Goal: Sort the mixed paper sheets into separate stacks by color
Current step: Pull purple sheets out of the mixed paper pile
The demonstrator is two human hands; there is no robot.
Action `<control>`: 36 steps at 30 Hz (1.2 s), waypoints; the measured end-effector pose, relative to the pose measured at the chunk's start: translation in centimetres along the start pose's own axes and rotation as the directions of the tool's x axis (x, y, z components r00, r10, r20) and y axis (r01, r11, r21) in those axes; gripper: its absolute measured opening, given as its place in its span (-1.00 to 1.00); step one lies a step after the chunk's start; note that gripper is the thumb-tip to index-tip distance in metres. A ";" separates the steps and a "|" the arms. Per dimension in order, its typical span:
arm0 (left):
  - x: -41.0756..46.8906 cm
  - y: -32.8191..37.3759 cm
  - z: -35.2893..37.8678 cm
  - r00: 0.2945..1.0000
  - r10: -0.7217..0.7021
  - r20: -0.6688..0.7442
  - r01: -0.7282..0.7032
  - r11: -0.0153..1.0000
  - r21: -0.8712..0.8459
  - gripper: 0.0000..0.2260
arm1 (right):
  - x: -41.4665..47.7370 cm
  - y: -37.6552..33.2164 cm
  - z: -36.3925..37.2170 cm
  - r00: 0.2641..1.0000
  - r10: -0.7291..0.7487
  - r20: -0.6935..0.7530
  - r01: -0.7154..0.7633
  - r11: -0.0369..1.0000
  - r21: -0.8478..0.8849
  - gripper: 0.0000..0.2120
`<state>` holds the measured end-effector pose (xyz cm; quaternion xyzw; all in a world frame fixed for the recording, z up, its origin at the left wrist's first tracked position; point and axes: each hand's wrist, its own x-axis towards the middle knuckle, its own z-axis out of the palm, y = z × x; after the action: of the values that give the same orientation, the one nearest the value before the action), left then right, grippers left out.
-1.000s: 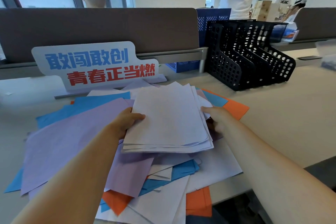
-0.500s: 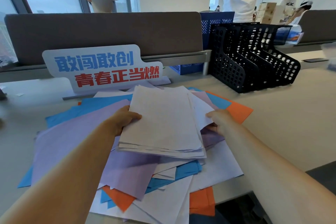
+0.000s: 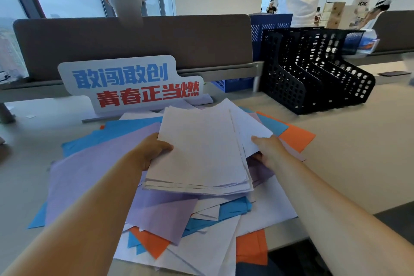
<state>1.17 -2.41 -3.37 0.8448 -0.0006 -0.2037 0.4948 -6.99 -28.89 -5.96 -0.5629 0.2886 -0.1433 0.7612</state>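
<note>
A loose heap of mixed paper covers the desk: purple sheets [image 3: 89,170], blue sheets [image 3: 125,127], orange sheets [image 3: 295,136] and white sheets [image 3: 268,210]. Above the heap I hold a stack of white sheets [image 3: 199,148]. My left hand [image 3: 152,150] grips the stack's left edge, thumb on top. My right hand [image 3: 266,150] holds the right side, where one white sheet [image 3: 248,127] sticks out askew; its fingers are partly hidden beneath the paper.
A white sign with blue and red characters [image 3: 132,83] stands behind the heap against a brown divider [image 3: 134,38]. A black mesh file rack [image 3: 313,67] sits at the right rear. Bare desk [image 3: 358,152] lies to the right. People are behind the divider.
The white stack has tilted a little and one sheet has slid out at its right side under my right hand. The view has shifted left.
</note>
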 end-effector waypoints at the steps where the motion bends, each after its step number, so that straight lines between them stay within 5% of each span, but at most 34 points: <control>1: -0.1 0.0 -0.1 1.000 -0.004 -0.004 0.004 1.000 0.006 -0.71 | 0.2 -0.3 0.0 0.995 -0.056 -0.088 0.052 0.997 -0.053 -0.75; 5: -0.4 0.3 -0.1 1.000 0.000 -0.018 -0.001 0.998 -0.066 -0.74 | -0.5 -3.6 -0.7 0.867 -0.378 -0.325 0.283 0.910 -0.303 -0.73; 8: -0.8 0.9 0.9 1.000 0.023 -0.012 -0.025 0.987 -0.161 -0.73 | -2.3 -6.4 -0.5 0.711 -0.628 -0.316 0.514 0.771 -0.376 -0.77; 11: -1.0 1.2 2.3 0.995 0.093 -0.024 -0.096 0.961 -0.260 -0.45 | -4.0 -8.2 0.5 0.598 -0.766 -0.238 0.661 0.638 -0.395 -0.78; 14: -1.4 1.2 3.0 0.995 0.104 -0.006 -0.103 0.964 -0.247 -0.31 | -4.0 -8.2 0.9 0.648 -0.745 -0.161 0.641 0.647 -0.413 -0.80; 18: -2.0 0.6 2.7 0.998 0.052 0.032 -0.044 0.974 -0.223 -0.52 | -1.6 -5.3 -0.9 0.859 -0.507 -0.064 0.393 0.735 -0.553 -0.86; 21: -2.2 0.6 2.5 0.997 0.052 0.062 -0.036 0.973 -0.229 -0.60 | -0.2 -3.1 -2.9 0.942 -0.334 -0.018 0.213 0.641 -0.737 -0.81; 27: -2.3 1.1 2.7 0.995 0.055 0.088 -0.037 0.980 -0.194 -0.62 | -0.6 -2.0 -4.7 0.912 -0.283 -0.297 0.066 0.816 -0.574 -0.45; 36: -1.8 2.2 4.6 0.990 0.061 0.129 -0.039 0.985 -0.169 -0.62 | -1.1 -2.3 -5.8 0.899 -0.188 -0.394 0.029 0.926 -0.376 -0.34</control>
<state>-1.57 -7.02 -2.87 0.7849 -0.0381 -0.2466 0.5672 -11.07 -33.56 -4.65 -0.6636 0.4356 -0.2497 0.5545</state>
